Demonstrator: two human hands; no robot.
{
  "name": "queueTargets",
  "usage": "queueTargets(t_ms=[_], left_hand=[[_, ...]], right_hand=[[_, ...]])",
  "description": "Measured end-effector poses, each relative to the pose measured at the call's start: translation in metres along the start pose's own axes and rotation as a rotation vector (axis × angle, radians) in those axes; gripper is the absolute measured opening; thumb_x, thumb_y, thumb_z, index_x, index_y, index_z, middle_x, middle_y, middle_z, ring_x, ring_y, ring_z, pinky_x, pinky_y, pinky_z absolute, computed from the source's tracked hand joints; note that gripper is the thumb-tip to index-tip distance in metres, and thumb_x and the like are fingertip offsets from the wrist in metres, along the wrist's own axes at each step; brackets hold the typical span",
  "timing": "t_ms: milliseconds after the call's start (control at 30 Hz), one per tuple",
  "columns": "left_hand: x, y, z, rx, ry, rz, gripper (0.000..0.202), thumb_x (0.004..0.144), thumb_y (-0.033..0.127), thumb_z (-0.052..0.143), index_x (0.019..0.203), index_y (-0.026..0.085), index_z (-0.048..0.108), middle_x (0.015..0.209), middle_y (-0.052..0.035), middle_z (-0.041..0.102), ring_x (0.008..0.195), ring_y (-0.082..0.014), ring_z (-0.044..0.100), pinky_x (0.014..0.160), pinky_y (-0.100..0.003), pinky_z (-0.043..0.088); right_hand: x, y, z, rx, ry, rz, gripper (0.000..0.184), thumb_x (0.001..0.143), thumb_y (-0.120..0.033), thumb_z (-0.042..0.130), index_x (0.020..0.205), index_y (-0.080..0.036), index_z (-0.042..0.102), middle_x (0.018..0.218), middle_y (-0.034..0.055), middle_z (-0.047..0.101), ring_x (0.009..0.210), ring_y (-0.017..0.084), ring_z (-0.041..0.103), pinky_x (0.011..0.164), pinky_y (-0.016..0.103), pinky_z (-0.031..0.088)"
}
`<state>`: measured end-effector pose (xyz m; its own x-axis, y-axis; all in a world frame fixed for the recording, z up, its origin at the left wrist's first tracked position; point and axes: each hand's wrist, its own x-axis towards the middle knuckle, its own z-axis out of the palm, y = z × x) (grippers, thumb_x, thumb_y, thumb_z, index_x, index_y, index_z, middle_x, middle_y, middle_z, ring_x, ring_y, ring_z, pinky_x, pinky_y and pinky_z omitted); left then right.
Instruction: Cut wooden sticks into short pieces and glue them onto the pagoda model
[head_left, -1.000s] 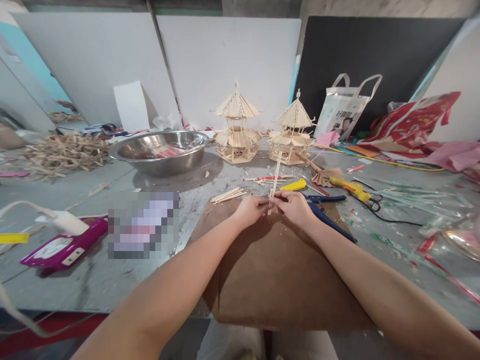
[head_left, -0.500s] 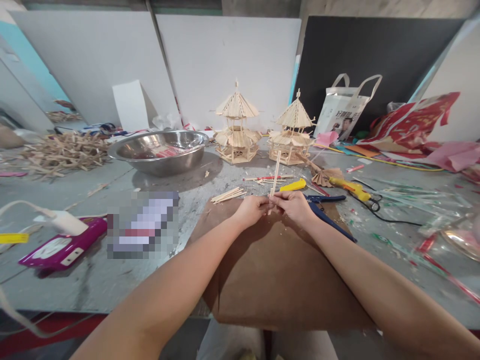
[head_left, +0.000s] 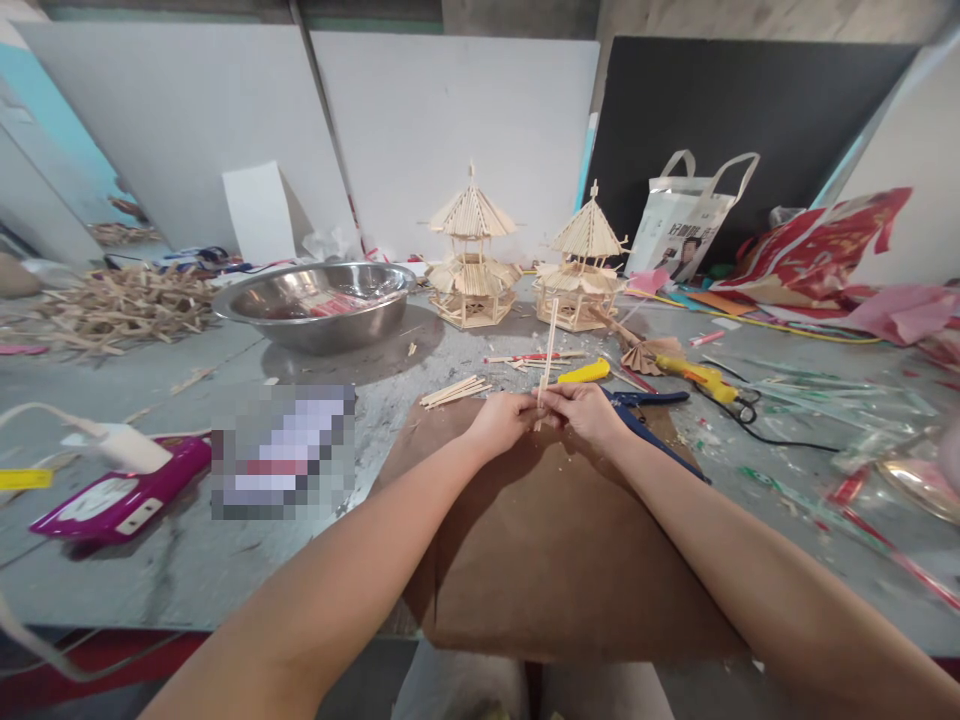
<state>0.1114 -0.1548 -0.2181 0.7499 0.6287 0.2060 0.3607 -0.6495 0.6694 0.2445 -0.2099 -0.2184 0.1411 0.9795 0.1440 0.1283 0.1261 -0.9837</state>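
Over the far part of a brown board (head_left: 570,560), my left hand (head_left: 504,422) and my right hand (head_left: 583,412) meet, both closed in a pinch on thin wooden sticks (head_left: 551,340). One long stick rises upright from the fingertips; shorter pieces beside it are partly hidden by the fingers. A small bundle of loose sticks (head_left: 456,391) lies just beyond my left hand. Near my right hand are a yellow-handled cutter (head_left: 585,371) and blue-handled pliers (head_left: 652,440). Behind them stand two stick-built pagodas, a taller one (head_left: 472,250) and a shorter one (head_left: 585,260).
At left are a steel basin (head_left: 322,315), a pile of wooden pieces (head_left: 120,310), a purple power strip (head_left: 127,495) and a blurred-out flat object (head_left: 289,450). Rightward lie a yellow glue gun (head_left: 697,377) with a black cord, clear plastic strips (head_left: 825,390) and a white bag (head_left: 682,225).
Both hands keep their hold on the sticks at nearly the same spot. The whole view has shifted very slightly; nothing else has visibly moved.
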Motion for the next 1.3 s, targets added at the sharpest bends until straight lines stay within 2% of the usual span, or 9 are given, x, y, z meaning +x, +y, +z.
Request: queueTargets(t_ms=[200, 467, 700, 1033, 1300], left_hand=[[0.001, 0.0, 0.001, -0.007, 0.006, 0.001, 0.036, 0.075, 0.04, 0.041, 0.067, 0.013, 0.064, 0.052, -0.0013, 0.055, 0.049, -0.0088, 0.046, 0.049, -0.018, 0.032], [0.002, -0.001, 0.001, -0.064, -0.001, -0.02, 0.03, 0.073, 0.034, 0.044, 0.062, 0.014, 0.063, 0.049, -0.0005, 0.055, 0.047, -0.009, 0.048, 0.049, -0.018, 0.034], [0.004, -0.008, 0.008, -0.156, -0.045, -0.013, 0.03, 0.074, 0.034, 0.042, 0.066, 0.014, 0.063, 0.056, -0.0017, 0.06, 0.049, -0.0099, 0.053, 0.049, -0.018, 0.038], [0.003, -0.004, 0.007, -0.085, -0.017, -0.052, 0.03, 0.073, 0.035, 0.045, 0.064, 0.014, 0.064, 0.052, -0.0011, 0.059, 0.047, -0.0096, 0.051, 0.047, -0.018, 0.036], [0.0, 0.004, 0.005, -0.068, -0.015, -0.053, 0.027, 0.072, 0.031, 0.046, 0.057, 0.014, 0.06, 0.048, 0.0009, 0.055, 0.047, -0.0086, 0.048, 0.047, -0.018, 0.033]], right_hand=[[0.001, 0.0, -0.002, 0.054, -0.044, 0.011, 0.034, 0.06, -0.043, 0.059, 0.072, -0.012, 0.064, 0.044, -0.004, 0.048, 0.037, 0.005, 0.039, 0.041, 0.02, 0.03], [0.002, 0.003, -0.004, 0.013, -0.062, -0.026, 0.033, 0.062, -0.042, 0.058, 0.077, -0.013, 0.064, 0.045, -0.0042, 0.048, 0.039, 0.005, 0.039, 0.042, 0.02, 0.031], [0.0, 0.0, -0.003, -0.087, -0.015, -0.081, 0.031, 0.059, -0.04, 0.06, 0.072, -0.012, 0.063, 0.049, -0.0033, 0.05, 0.038, 0.005, 0.037, 0.039, 0.02, 0.028], [-0.001, -0.003, -0.01, -0.118, -0.063, -0.078, 0.027, 0.058, -0.038, 0.06, 0.07, -0.014, 0.062, 0.053, -0.002, 0.053, 0.044, 0.006, 0.042, 0.044, 0.02, 0.035], [-0.001, -0.009, -0.014, -0.27, -0.088, -0.197, 0.016, 0.062, -0.03, 0.058, 0.063, -0.014, 0.062, 0.061, -0.0004, 0.052, 0.053, 0.007, 0.044, 0.048, 0.02, 0.035]])
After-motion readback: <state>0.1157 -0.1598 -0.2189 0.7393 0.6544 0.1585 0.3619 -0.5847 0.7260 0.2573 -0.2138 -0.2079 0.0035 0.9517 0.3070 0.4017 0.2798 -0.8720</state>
